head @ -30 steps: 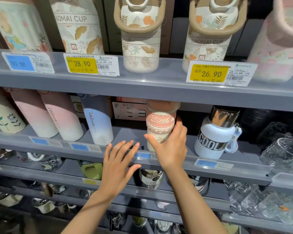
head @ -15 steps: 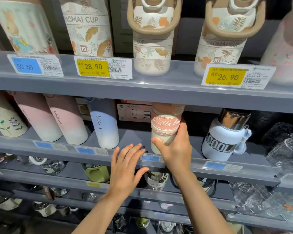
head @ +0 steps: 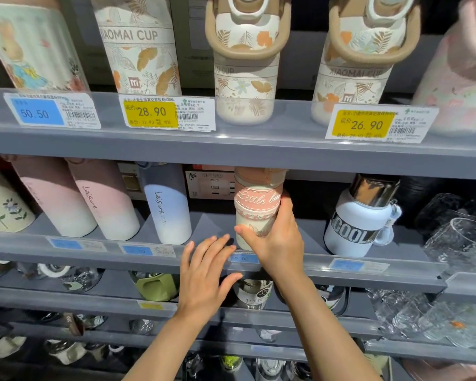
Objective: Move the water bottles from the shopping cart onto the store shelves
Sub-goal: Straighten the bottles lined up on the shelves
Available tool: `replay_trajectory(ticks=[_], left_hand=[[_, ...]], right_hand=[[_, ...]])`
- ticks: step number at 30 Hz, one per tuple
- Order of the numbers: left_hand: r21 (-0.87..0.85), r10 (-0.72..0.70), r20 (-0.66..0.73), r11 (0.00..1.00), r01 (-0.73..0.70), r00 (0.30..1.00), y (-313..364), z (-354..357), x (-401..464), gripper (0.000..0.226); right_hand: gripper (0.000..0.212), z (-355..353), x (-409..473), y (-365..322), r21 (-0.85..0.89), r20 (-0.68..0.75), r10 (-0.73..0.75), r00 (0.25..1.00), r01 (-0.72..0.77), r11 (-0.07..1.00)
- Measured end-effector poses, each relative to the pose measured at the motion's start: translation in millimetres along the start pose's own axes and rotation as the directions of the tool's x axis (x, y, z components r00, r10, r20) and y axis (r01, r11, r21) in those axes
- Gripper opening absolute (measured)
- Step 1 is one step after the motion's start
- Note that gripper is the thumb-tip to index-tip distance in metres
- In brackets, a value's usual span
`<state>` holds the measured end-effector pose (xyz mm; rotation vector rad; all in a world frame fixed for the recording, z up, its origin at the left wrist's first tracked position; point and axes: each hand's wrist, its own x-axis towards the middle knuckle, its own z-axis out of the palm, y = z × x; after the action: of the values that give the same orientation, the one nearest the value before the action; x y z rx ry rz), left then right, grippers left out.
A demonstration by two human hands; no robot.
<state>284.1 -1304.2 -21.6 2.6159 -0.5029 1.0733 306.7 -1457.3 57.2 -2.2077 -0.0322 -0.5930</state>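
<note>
Right hand (head: pixel 275 240) wraps the lower body of the pink-banded bottle (head: pixel 256 210), thumb across the near left side and fingers curled round the right side, so the bottle lies straight ahead of that palm and slightly above it, on the far side. Its long axis stands upright, perhaps leaning a touch, with its base at or just above the middle shelf (head: pixel 327 259); whether it is fully seated is hidden by the shelf lip and the hand. Left hand (head: pixel 204 273) is spread flat, fingers straight, holding nothing, hovering against the front rail just left of the bottle's foot; it is near, but the right hand is the one in contact. The bottle sits between the blue-white bottle (head: pixel 168 207) on the left and the white bottle marked COOL (head: pixel 360 224) on the right, apart from both. It looks short and stout: a brown cap, a pink band with white stitched script beginning "Little", a floral strip, and a cream lower body with a small printed figure partly covered by the thumb.
</note>
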Motion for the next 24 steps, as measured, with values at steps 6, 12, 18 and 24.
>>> replay_trajectory(ticks=[6, 12, 18, 24], left_hand=[[0.03, -0.023, 0.062, 0.999, 0.021, 0.998, 2.2, -1.2, -1.7, 0.049], [0.064, 0.128, -0.015, 0.99, -0.126, 0.992, 25.7, -0.5, -1.8, 0.04], [0.021, 0.412, -0.016, 0.911, -0.412, 0.911, 78.8, 24.6, 27.1, 0.05], [0.103, 0.41, -0.045, 0.909, -0.405, 0.911, 79.8, 52.6, 29.2, 0.059]], right_hand=[[0.095, -33.9, -15.6, 9.3, 0.005, -0.132, -0.095, 0.987, 0.097, 0.995], [0.071, -93.5, -14.5, 45.7, -0.096, -0.397, -0.113, 0.911, 0.081, 0.992], [0.093, -127.2, -15.1, 88.0, 0.002, -0.43, 0.104, 0.897, -0.115, 0.993], [0.106, -138.6, -6.4, 99.1, 0.059, -0.25, 0.111, 0.962, -0.1, 0.993]])
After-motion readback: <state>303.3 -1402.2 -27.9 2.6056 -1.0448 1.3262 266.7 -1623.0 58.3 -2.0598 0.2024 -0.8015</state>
